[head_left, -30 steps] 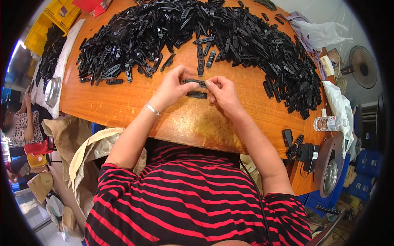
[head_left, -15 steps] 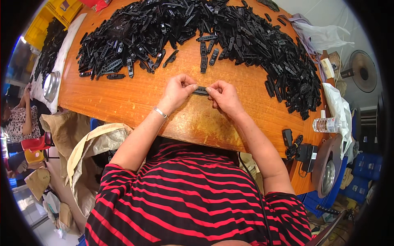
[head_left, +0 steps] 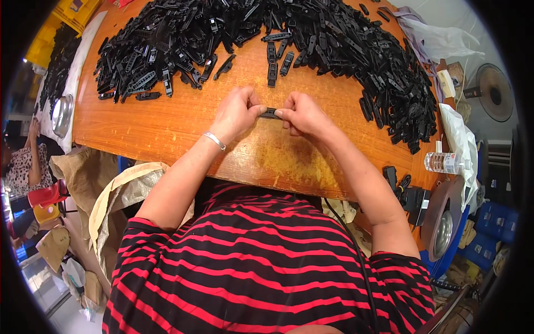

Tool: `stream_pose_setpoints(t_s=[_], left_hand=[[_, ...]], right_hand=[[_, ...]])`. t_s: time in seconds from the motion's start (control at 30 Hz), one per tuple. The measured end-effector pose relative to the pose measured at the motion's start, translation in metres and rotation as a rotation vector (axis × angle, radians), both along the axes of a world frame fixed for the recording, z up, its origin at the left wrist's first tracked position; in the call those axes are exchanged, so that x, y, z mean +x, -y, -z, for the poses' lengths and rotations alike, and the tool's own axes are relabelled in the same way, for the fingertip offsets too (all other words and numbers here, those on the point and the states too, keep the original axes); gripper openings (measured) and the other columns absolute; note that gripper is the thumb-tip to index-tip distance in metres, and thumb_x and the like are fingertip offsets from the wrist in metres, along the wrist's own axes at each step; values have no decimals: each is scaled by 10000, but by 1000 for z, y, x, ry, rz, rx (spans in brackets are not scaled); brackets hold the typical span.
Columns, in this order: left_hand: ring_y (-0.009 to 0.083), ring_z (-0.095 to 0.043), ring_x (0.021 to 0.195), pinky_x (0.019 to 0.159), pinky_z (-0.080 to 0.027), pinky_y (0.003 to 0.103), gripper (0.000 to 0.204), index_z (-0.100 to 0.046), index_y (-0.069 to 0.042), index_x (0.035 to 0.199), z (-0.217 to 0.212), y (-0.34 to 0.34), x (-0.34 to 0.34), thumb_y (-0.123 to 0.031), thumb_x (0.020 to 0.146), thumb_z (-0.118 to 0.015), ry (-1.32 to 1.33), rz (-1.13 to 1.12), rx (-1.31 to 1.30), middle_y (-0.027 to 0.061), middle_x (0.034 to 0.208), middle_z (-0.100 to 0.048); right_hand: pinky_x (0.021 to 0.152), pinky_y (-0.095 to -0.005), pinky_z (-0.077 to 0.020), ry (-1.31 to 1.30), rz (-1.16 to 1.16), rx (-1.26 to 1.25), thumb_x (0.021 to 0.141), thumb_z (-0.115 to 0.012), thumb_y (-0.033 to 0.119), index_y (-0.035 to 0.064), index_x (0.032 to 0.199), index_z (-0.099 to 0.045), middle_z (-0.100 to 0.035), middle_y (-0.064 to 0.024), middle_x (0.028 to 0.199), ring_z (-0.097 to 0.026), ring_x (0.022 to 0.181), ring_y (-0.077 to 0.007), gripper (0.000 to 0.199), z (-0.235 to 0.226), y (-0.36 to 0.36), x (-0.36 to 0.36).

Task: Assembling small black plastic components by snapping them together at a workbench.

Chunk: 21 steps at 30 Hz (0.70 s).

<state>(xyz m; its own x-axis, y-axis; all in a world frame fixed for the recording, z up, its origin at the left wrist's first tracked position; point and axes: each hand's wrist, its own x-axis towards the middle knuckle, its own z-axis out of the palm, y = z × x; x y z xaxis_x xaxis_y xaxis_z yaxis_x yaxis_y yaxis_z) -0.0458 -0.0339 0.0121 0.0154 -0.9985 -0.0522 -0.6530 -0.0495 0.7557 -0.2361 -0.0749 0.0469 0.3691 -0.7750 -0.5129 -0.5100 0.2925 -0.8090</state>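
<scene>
Orange wooden surface point(head_left: 167, 122) carries a heap of black plastic parts point(head_left: 334, 39) beyond the grip; left hand point(head_left: 236, 111) and right hand point(head_left: 303, 114) each pinch one end of a small black clip point(head_left: 270, 113) between them.

black part point(head_left: 269, 112) ends: hidden by fingers point(head_left: 257, 109) | shape: too small

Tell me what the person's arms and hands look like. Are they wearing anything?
Both hands are bare, no gloves. The left hand has a thin silver bracelet round its wrist; the right hand wears nothing that shows. Both forearms are bare up to the short sleeves of a black shirt with red stripes.
</scene>
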Motion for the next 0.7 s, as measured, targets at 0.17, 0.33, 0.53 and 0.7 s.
stream_pose_setpoints(t_s=[0.17,0.33,0.53,0.7], left_hand=[[289,-592,776,703,-479,391,253,-585,-23,787,1,-1,-1,-190,778,-776,-24,-30,25,126,796,-601],[291,-568,758,703,-463,394,258,-568,-18,777,-21,-22,8,-183,782,-766,-45,-10,188,133,774,-576],[294,-533,698,646,-437,373,231,-527,-9,756,-105,-134,90,-86,739,-745,212,12,18,111,756,-509],[267,-550,670,611,-446,355,232,-546,-9,774,-149,-204,151,-8,653,-745,499,-45,226,106,750,-493]], right_hand=[[396,-279,-418,-63,-52,-101,891,-683,140,1,860,-509,-609,-79,645,-531,450,-117,225,12,-5,0],[394,-253,-397,18,-83,-144,931,-634,136,16,908,-525,-608,-63,657,-526,456,-98,164,21,-23,-2],[449,-245,-433,60,-163,-113,924,-633,168,-8,925,-583,-620,-59,689,-555,506,-83,183,14,-32,-11],[531,-291,-479,-61,-55,-381,902,-642,153,-15,939,-593,-646,-84,752,-609,605,-131,179,18,10,-5]])
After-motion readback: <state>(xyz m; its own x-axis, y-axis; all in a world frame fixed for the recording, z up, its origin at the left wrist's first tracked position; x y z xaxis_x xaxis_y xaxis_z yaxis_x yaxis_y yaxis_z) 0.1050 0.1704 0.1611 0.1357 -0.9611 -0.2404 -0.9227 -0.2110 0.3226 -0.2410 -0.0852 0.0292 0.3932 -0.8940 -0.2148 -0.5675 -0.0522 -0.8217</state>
